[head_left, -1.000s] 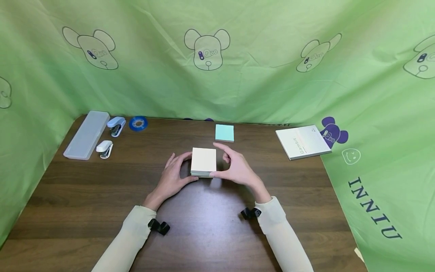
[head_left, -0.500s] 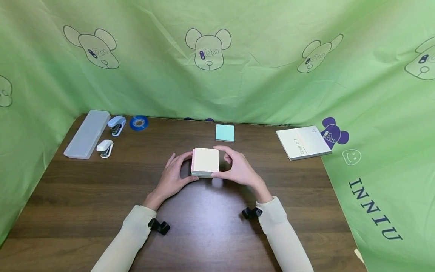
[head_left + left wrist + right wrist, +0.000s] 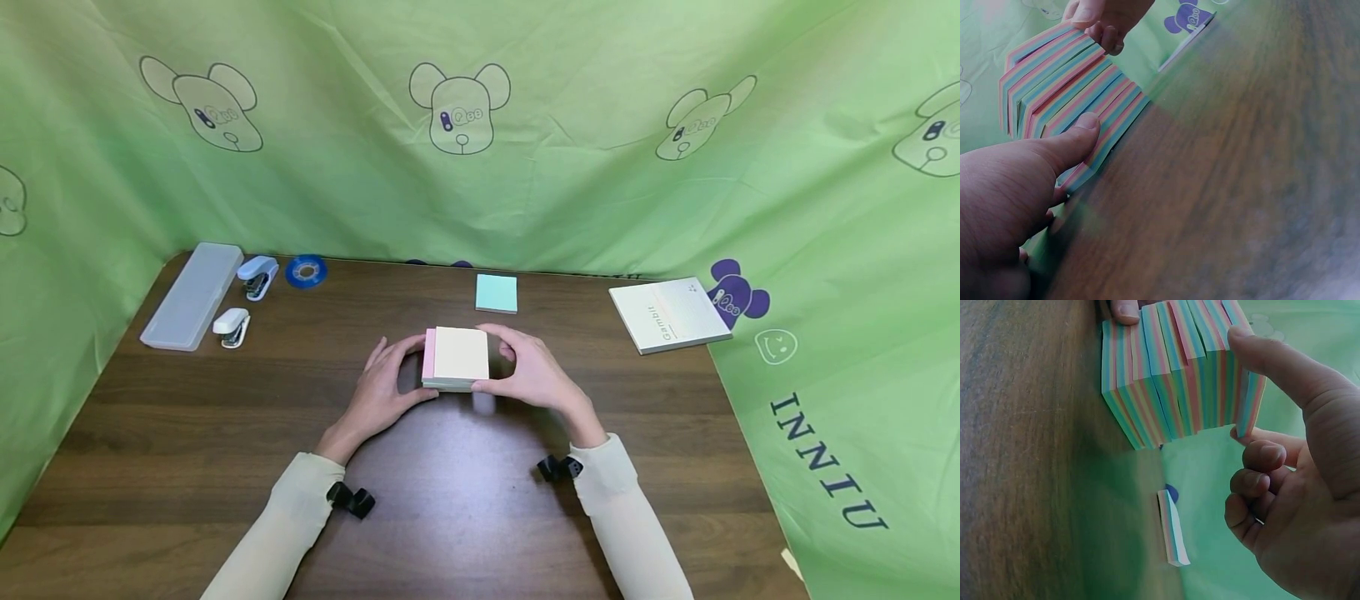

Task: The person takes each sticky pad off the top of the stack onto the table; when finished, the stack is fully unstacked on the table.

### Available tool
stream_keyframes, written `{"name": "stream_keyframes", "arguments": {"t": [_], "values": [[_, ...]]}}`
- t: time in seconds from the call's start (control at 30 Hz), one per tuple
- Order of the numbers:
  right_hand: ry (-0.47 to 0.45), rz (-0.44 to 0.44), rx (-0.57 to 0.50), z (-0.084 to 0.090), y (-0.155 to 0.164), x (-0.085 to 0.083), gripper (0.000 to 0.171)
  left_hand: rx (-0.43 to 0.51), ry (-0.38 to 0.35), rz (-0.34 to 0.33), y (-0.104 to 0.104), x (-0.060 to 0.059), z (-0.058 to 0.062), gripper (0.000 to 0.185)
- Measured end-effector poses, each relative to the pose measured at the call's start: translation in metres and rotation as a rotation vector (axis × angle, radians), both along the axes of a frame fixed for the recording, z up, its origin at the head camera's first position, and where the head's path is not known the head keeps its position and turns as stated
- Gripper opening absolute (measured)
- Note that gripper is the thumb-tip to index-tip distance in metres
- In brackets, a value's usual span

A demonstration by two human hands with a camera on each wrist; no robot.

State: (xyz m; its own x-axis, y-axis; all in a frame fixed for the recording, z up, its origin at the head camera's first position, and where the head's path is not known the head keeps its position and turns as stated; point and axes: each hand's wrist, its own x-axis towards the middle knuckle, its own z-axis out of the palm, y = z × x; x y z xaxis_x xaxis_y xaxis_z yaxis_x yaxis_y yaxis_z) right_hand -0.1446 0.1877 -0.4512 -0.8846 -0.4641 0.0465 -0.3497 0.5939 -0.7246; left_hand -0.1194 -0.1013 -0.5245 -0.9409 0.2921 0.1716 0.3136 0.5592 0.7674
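Readable text: the white booklet [image 3: 669, 314] at the right rear of the counter [image 3: 187, 433] carries "Gambit" along its cover; the green cloth [image 3: 585, 150] draped behind and to both sides shows "INNIU" in dark capitals at right, beside a small smiley outline and a purple bear figure [image 3: 737, 292]. Small lettering inside the bear-head outlines is too fine to read. Bear-head outlines on the cloth: five counted in the head view, one more cut off at the left edge. Count on the counter: one multicoloured note block [image 3: 455, 359], one separate teal pad [image 3: 496, 293], one booklet, two staplers (blue [image 3: 257, 276], white [image 3: 232, 327]), one blue tape roll [image 3: 305, 271], one translucent pencil case [image 3: 192, 296]. The note block sits at centre counter between the two hands, cream top sheet up, its upper layers shifted right so a pink strip shows along the left edge. Wrist views show the side of the block fanned into stepped bands of pink, blue, green and yellow. Left hand [image 3: 384, 383]: thumb pressed on the near side of the lower layers, fingers at the left side, so the grip is on the block. Right hand [image 3: 528, 373]: thumb at the near right corner, index finger over the far edge, remaining fingers curled clear; grip also on the block. Both sleeves are cream (a black clip sits at each wrist).
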Motion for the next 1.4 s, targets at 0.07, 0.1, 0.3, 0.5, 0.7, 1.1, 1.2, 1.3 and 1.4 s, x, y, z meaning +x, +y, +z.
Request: {"name": "stream_keyframes", "arguments": {"t": [0.07, 0.1, 0.3, 0.5, 0.7, 1.1, 1.2, 1.3, 1.4], "values": [[0.003, -0.005, 0.012, 0.0, -0.001, 0.0, 0.083, 0.001, -0.001, 0.0, 0.0, 0.0, 0.0, 0.093], [0.005, -0.009, 0.016, 0.0, -0.001, 0.0, 0.081, 0.001, -0.002, 0.0, 0.0, 0.0, 0.0, 0.093], [0.015, -0.001, -0.03, -0.001, -0.002, -0.001, 0.074, 0.002, -0.009, 0.0, 0.0, -0.001, 0.0, 0.093], [0.001, 0.0, -0.113, -0.005, 0.0, -0.003, 0.072, 0.008, 0.017, -0.001, 0.0, -0.001, 0.001, 0.093], [-0.013, -0.024, -0.143, -0.009, 0.004, -0.005, 0.071, 0.015, 0.048, -0.002, 0.0, 0.0, 0.001, 0.093], [-0.002, -0.082, -0.215, -0.01, 0.016, -0.006, 0.074, 0.008, 0.009, 0.0, 0.0, 0.0, 0.0, 0.093], [0.006, -0.103, -0.223, -0.011, 0.022, -0.004, 0.073, 0.009, 0.008, 0.0, -0.001, 0.0, 0.0, 0.093], [0.008, -0.12, -0.229, -0.012, 0.029, -0.004, 0.073, 0.01, 0.008, -0.001, -0.001, 0.0, -0.001, 0.093], [0.008, -0.135, -0.243, -0.013, 0.036, -0.004, 0.073, 0.012, 0.011, -0.001, -0.001, -0.001, -0.001, 0.093]]}}
